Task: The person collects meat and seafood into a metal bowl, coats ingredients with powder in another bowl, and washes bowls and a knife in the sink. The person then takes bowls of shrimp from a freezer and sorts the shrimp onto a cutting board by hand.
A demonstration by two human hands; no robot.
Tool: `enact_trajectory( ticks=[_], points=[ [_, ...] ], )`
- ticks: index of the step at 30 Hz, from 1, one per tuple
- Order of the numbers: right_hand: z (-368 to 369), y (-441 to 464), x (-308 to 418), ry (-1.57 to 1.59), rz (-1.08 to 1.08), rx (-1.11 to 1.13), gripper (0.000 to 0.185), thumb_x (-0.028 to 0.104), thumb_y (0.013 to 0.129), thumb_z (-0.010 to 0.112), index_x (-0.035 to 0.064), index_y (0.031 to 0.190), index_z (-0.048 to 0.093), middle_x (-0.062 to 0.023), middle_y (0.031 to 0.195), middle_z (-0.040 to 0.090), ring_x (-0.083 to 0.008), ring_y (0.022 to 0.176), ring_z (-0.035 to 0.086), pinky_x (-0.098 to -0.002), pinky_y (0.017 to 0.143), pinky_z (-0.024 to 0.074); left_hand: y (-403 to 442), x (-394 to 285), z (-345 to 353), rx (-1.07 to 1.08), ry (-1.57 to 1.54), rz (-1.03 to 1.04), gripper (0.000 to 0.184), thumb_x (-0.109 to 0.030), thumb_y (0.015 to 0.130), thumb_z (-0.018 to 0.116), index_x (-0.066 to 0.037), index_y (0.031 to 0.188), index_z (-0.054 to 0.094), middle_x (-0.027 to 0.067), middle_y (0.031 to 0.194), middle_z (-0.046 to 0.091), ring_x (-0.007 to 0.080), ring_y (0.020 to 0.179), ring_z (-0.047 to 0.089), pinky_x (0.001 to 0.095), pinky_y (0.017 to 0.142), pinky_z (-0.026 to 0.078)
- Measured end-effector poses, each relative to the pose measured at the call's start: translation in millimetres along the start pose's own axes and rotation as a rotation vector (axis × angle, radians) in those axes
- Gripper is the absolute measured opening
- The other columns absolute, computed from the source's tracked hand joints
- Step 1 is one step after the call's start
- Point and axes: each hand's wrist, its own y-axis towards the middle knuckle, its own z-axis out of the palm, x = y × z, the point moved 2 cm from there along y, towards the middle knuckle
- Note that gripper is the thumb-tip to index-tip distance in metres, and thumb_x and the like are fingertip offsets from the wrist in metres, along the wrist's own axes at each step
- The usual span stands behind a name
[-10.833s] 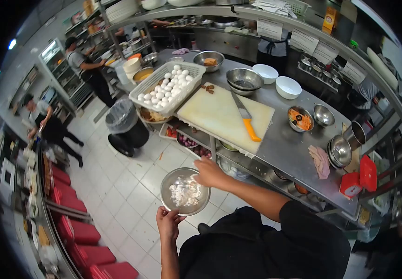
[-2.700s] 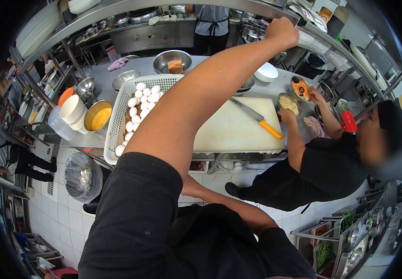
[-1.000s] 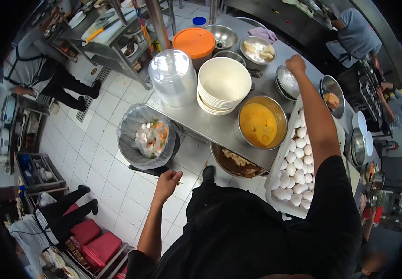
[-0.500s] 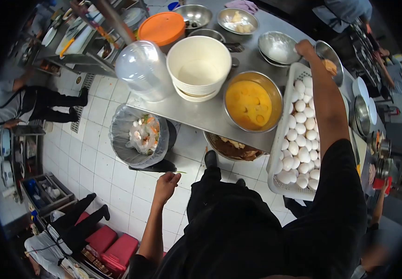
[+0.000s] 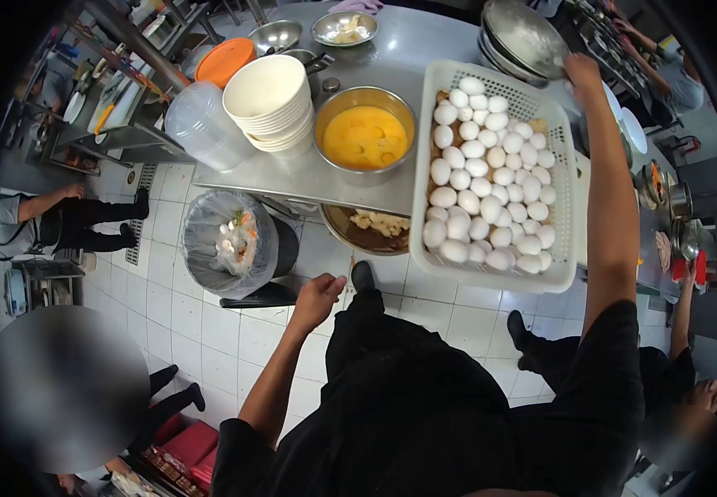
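My right hand [image 5: 582, 69] reaches over the far right corner of the egg basket, its fingers closed at the rim of a floury metal bowl [image 5: 526, 35]. That bowl sits tilted over other metal bowls. Several white eggs [image 5: 491, 161] fill much of the pale plastic basket [image 5: 491, 279] on the table. To the basket's left stands a steel bowl of beaten egg [image 5: 366, 137] with whole yolks showing. My left hand [image 5: 320, 300] hangs low above the floor with its fingers curled shut; whatever they may hold is hidden.
A lined bin [image 5: 234, 199] with scraps stands below the steel table [image 5: 317, 192]. White tubs [image 5: 267, 91], clear containers [image 5: 201, 124] and an orange lid [image 5: 226, 62] line the table's left. A basin [image 5: 366, 240] sits underneath. Other people [image 5: 23, 224] stand around.
The view has swung right. My right hand has moved the floury bowl onto the bowls at the back right. The thin green piece seen in my left fingertips no longer shows.
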Motion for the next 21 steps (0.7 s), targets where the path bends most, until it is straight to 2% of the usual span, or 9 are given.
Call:
enact_trajectory(
  ticks=[2, 6, 8, 10, 12, 15, 16, 18, 21],
  points=[
    [-48, -27, -11, -0.010, 0.151, 0.110, 0.017, 0.010, 0.075, 0.052, -0.0021, 0.083, 0.059, -0.0091, 0.076, 0.060, -0.0145, 0.069, 0.053, -0.0270, 0.058, 0.0429, -11, -3, 22, -0.013, -0.017, 0.039, 0.038, -0.033, 0.091, 0.051, 0.003, 0.078, 0.058, 0.0062, 0.073, 0.060, 0.0138, 0.067, 0.056, 0.0279, 0.064, 0.044],
    [-134, -119, -37, 0.042, 0.108, 0.118, 0.018, 0.010, 0.075, 0.053, -0.0007, 0.087, 0.060, -0.0063, 0.076, 0.059, -0.0116, 0.068, 0.052, -0.0248, 0.060, 0.0407, -41, -14, 74, 0.015, -0.156, 0.127, 0.039, -0.034, 0.094, 0.046, -0.001, 0.079, 0.059, 0.0032, 0.070, 0.058, 0.0100, 0.063, 0.053, 0.0245, 0.060, 0.042],
    [-165, -179, -33, 0.275, 0.121, 0.147, 0.018, 0.009, 0.080, 0.051, 0.0002, 0.093, 0.060, -0.0017, 0.079, 0.058, -0.0104, 0.067, 0.050, -0.0250, 0.059, 0.0391, -53, -24, 104, 0.123, -0.239, 0.058, 0.040, -0.035, 0.095, 0.044, -0.002, 0.078, 0.059, 0.0028, 0.069, 0.058, 0.0100, 0.063, 0.053, 0.0239, 0.061, 0.042],
    [-217, -202, -70, 0.074, 0.138, 0.214, 0.028, 0.006, 0.080, 0.052, -0.0011, 0.107, 0.057, -0.0046, 0.085, 0.061, -0.0114, 0.078, 0.056, -0.0242, 0.070, 0.0444, -66, -48, 130, 0.217, -0.156, 0.130, 0.043, -0.037, 0.095, 0.042, -0.002, 0.077, 0.059, 0.0031, 0.068, 0.057, 0.0096, 0.063, 0.052, 0.0235, 0.061, 0.042],
    [-240, -257, -55, 0.129, 0.179, 0.218, 0.030, 0.010, 0.077, 0.054, 0.0000, 0.105, 0.059, -0.0040, 0.087, 0.062, -0.0119, 0.073, 0.056, -0.0253, 0.066, 0.0435, -64, -55, 157, 0.255, -0.021, 0.259, 0.046, -0.040, 0.092, 0.044, 0.001, 0.077, 0.059, 0.0055, 0.065, 0.057, 0.0138, 0.061, 0.054, 0.0281, 0.059, 0.044],
    [-288, -293, -93, 0.095, 0.267, 0.317, 0.035, 0.013, 0.077, 0.055, -0.0002, 0.109, 0.057, -0.0020, 0.086, 0.061, -0.0100, 0.072, 0.055, -0.0241, 0.061, 0.0422, -76, -82, 188, 0.359, 0.054, 0.294, 0.046, -0.041, 0.090, 0.048, 0.002, 0.079, 0.059, 0.0090, 0.067, 0.059, 0.0174, 0.062, 0.056, 0.0302, 0.061, 0.045],
    [-298, -306, -98, 0.095, 0.279, 0.284, 0.035, 0.013, 0.077, 0.055, -0.0002, 0.109, 0.057, -0.0020, 0.086, 0.061, -0.0100, 0.072, 0.055, -0.0241, 0.061, 0.0422, -75, -90, 197, 0.402, 0.049, 0.306, 0.046, -0.042, 0.089, 0.048, 0.002, 0.080, 0.060, 0.0105, 0.068, 0.059, 0.0197, 0.063, 0.057, 0.0313, 0.061, 0.045],
    [-320, -340, -104, -0.137, 0.224, 0.266, 0.038, 0.013, 0.075, 0.054, -0.0002, 0.111, 0.055, -0.0023, 0.082, 0.060, -0.0099, 0.065, 0.053, -0.0232, 0.056, 0.0405, -71, -94, 213, 0.488, 0.235, 0.388, 0.043, -0.038, 0.091, 0.049, 0.002, 0.081, 0.058, 0.0065, 0.071, 0.058, 0.0150, 0.066, 0.055, 0.0291, 0.064, 0.045],
    [-343, -390, -97, -0.144, 0.310, 0.052, 0.035, 0.011, 0.073, 0.055, -0.0002, 0.106, 0.058, -0.0006, 0.075, 0.057, -0.0087, 0.059, 0.048, -0.0229, 0.049, 0.0372, -75, -103, 226, 0.538, 0.400, 0.476, 0.041, -0.037, 0.091, 0.049, 0.002, 0.083, 0.059, 0.0091, 0.072, 0.061, 0.0174, 0.066, 0.058, 0.0307, 0.063, 0.046]
  ],
)
